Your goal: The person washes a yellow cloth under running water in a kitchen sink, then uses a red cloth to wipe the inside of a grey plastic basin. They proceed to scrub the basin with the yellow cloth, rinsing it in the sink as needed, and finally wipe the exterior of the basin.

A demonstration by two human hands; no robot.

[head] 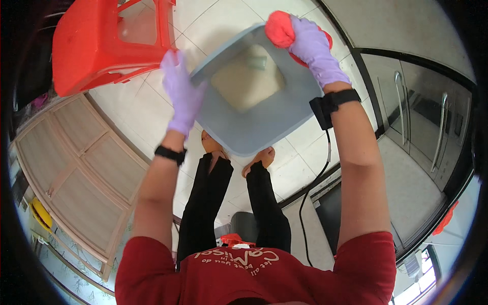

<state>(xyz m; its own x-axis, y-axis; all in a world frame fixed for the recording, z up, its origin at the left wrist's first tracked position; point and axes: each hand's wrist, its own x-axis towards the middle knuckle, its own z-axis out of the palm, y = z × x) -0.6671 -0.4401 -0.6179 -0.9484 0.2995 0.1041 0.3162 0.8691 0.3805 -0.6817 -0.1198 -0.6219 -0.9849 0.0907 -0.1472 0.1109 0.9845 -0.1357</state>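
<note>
A grey-blue plastic tub (259,121) stands on the floor before me, its wide mouth facing up. Its bottom looks pale cream, and whether that is liquid I cannot tell. A small greenish translucent piece (257,62) shows inside. My right hand (309,44), in a lilac glove, grips a bunched red cloth (280,29) at the tub's far right rim. On the left, my left hand (181,89) wears a matching glove and is blurred. Its fingers are spread and hold nothing; the thumb overlaps the tub's left rim, but contact is unclear.
A red plastic stool (87,45) is at the upper left, close to my left fingertips. Below it is a pale framed panel (82,152). Cabinet doors with metal handles (440,131) line the right. A black cable (305,200) hangs from my right wrist strap.
</note>
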